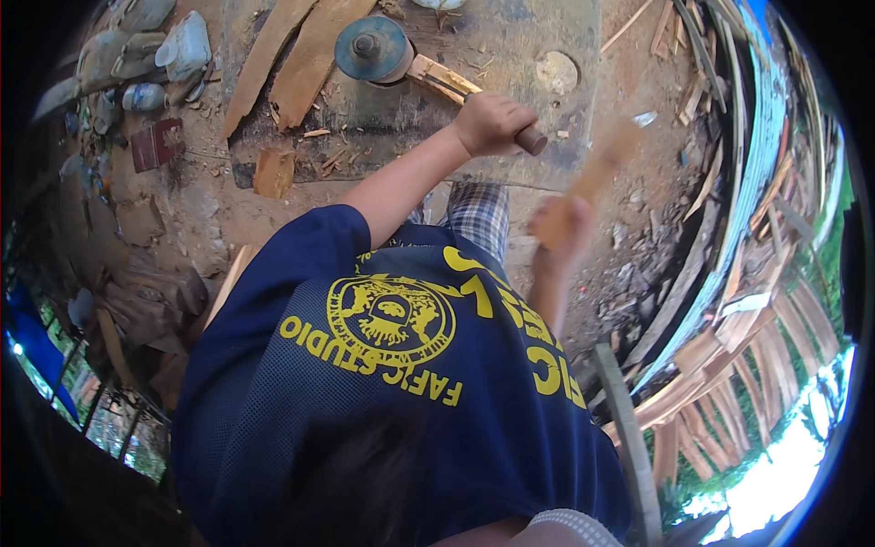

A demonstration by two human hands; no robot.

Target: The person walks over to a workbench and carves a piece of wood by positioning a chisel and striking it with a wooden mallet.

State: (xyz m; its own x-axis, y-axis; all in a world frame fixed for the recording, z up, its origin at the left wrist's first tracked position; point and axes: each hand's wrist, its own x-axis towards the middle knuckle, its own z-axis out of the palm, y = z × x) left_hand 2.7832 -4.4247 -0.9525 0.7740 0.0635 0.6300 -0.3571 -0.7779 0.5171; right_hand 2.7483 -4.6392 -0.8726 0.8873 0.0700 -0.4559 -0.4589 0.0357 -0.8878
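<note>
My left hand [492, 125] is wrapped around a chisel [531, 140], its round brown handle sticking out past the fist. The blade end lies against a pale, freshly cut wooden piece [437, 77]. That piece runs up to a round blue-grey disc [372, 49] with a raised knob in its middle; whether the two are joined I cannot tell. To the right, my right hand [558, 224] grips a length of wood [602, 169], raised and smeared by motion. Its far end is too blurred to make out.
Beneath the work lies a worn wooden board [355, 137] with chips on it. Two long planks [319, 59] rest at its upper left. A wood block [274, 173] sits at its near edge. A white plastic jug [184, 46] stands farther left. Stacked slats [766, 182] curve along the right.
</note>
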